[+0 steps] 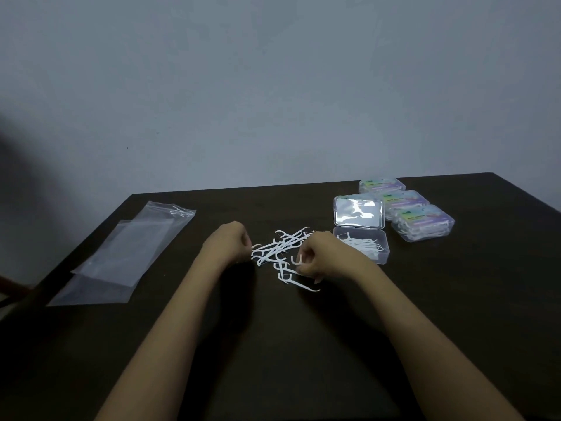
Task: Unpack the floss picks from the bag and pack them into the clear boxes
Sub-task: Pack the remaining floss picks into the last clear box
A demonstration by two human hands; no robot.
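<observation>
Gathering loose floss picks (282,246), the right hand (317,258) pinched one; the left hand (229,244) curled its fingers among them, grip unclear. Next, it likely needed placing into the open box (381,256).

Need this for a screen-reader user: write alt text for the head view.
A left hand and right hand work at a pile of white floss picks on a dark table, the right pinching one pick. To the right sit an open clear box partly filled with picks and three closed boxes; flat clear bags lie at left.
</observation>
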